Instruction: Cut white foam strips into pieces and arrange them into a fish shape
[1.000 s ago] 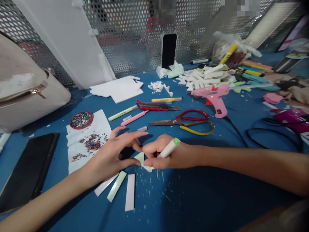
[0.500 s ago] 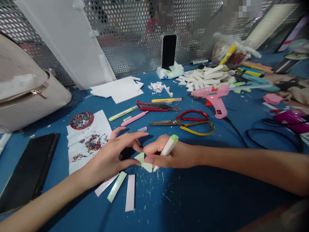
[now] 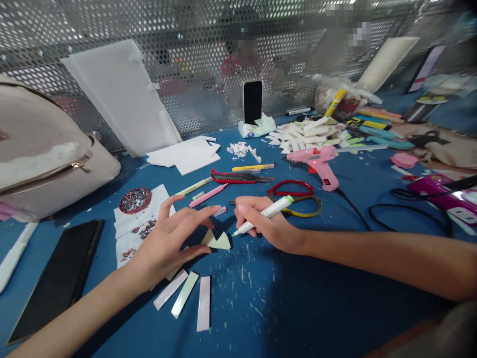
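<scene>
My right hand (image 3: 268, 221) is closed around a white marker (image 3: 263, 216) with a green end, its tip pointing down-left beside a pale green notched piece (image 3: 222, 241). Spread over the piece's left side, my left hand (image 3: 179, 233) has its thumb at the lower edge and its fingers apart. Whether the thumb touches the piece is hard to tell. Below the left hand lie two pinkish strips (image 3: 203, 303) and a light green strip (image 3: 185, 294). A pink marker (image 3: 208, 195) and a small cap (image 3: 220, 211) rest just beyond.
Scissors (image 3: 311, 206), a red cutter (image 3: 238, 177) and a pink glue gun (image 3: 316, 161) lie ahead. White offcuts (image 3: 309, 132) are heaped behind. A dark phone (image 3: 55, 278), a bag (image 3: 55, 154) and beads on paper (image 3: 121, 223) are at left.
The view has shifted. My right hand has come away from the green piece, and the marker is now more slanted, its tip near the piece's right edge. My left hand stays beside the piece.
</scene>
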Motion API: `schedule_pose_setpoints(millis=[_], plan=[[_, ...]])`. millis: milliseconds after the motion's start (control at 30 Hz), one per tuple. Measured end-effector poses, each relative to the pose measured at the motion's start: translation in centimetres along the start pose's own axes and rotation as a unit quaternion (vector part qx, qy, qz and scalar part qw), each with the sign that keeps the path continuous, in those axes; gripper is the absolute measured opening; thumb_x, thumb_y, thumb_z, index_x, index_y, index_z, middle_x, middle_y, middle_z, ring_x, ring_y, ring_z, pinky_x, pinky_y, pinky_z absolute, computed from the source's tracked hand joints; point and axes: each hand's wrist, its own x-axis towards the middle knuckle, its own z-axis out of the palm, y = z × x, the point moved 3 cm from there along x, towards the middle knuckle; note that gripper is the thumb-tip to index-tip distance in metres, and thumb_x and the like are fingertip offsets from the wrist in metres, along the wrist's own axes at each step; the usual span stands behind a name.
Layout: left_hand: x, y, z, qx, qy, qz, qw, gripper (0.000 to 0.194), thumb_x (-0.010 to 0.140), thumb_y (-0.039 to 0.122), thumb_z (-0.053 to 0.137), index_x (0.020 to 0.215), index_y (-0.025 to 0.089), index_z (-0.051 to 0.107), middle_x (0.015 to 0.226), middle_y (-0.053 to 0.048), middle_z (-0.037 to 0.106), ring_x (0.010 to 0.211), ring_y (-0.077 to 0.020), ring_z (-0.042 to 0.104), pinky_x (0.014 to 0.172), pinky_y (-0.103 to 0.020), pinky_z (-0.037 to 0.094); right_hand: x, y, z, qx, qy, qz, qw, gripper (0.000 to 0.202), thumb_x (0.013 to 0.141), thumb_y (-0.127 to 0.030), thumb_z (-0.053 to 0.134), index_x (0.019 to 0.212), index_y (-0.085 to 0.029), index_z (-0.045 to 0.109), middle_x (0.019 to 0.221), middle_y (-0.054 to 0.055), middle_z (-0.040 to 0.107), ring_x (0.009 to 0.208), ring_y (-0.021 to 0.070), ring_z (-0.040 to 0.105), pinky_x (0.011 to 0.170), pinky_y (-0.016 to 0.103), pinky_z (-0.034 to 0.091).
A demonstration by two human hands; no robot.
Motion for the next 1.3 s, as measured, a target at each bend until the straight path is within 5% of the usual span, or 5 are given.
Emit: schedule_pose_setpoints(millis=[233, 467, 700, 900, 1300], plan=[[-0.2, -0.7, 0.7, -0.041, -0.052, -0.024, 0.998, 0.066, 0.101, 0.012, 0.047, 0.157, 0.031, 0.015, 0.131, -0.007, 0.068, 0.13, -0.0177, 0.057, 0.119, -0.05, 0.017, -0.1, 0.1, 0.2, 0.001, -0.012, 0.0, 1.0, 0.043, 0.1, -0.043, 0.05, 0.067, -0.015, 0.058, 0.059, -0.005, 0.047, 0.045, 0.0061, 0.043, 0.044, 0.02, 0.03], [-0.8, -0.2, -2.5, -0.003, -0.046, -0.007, 0.999, 0.037, 0.101, 0.025, 0.054, 0.136, 0.034, 0.049, 0.131, 0.001, 0.066, 0.115, -0.0161, 0.062, 0.115, -0.039, 0.028, 0.0, 0.0, 0.4, -0.023, -0.031, -0.013, 0.999, 0.042, 0.099, -0.041, 0.049, 0.067, -0.016, 0.057, 0.058, -0.005, 0.043, 0.047, 0.0073, 0.041, 0.045, 0.022, 0.028], [-4.0, 2.3, -2.4, -0.007, -0.04, -0.073, 0.997, 0.033, 0.102, 0.044, 0.051, 0.134, 0.038, 0.052, 0.124, 0.004, 0.065, 0.114, -0.0162, 0.058, 0.105, -0.029, 0.037, -0.3, -0.4, 0.9, -0.042, -0.06, -0.019, 0.997, 0.028, 0.093, -0.035, 0.06, 0.073, -0.016, 0.054, 0.066, -0.004, 0.05, 0.056, 0.0078, 0.042, 0.051, 0.022, 0.031], [-5.7, -0.2, -3.1, -0.024, 0.014, -0.133, 0.991, 0.026, 0.098, 0.04, 0.059, 0.124, 0.035, 0.062, 0.121, 0.003, 0.07, 0.111, -0.0176, 0.065, 0.096, -0.025, 0.048, -0.3, 0.3, 0.9, -0.042, -0.036, 0.014, 0.998, 0.024, 0.095, -0.039, 0.063, 0.085, -0.019, 0.053, 0.059, -0.007, 0.046, 0.048, 0.0075, 0.041, 0.045, 0.021, 0.03], [5.3, -2.7, 2.2, -0.054, -0.033, -0.082, 0.995, 0.026, 0.097, 0.039, 0.062, 0.108, 0.016, 0.065, 0.099, -0.004, 0.067, 0.084, -0.0155, 0.065, 0.078, -0.035, 0.056, 0.2, -0.5, -0.4, -0.048, 0.085, -0.058, 0.994, 0.02, 0.098, -0.039, 0.053, 0.095, -0.02, 0.057, 0.072, -0.003, 0.053, 0.065, 0.0123, 0.05, 0.062, 0.027, 0.039]])
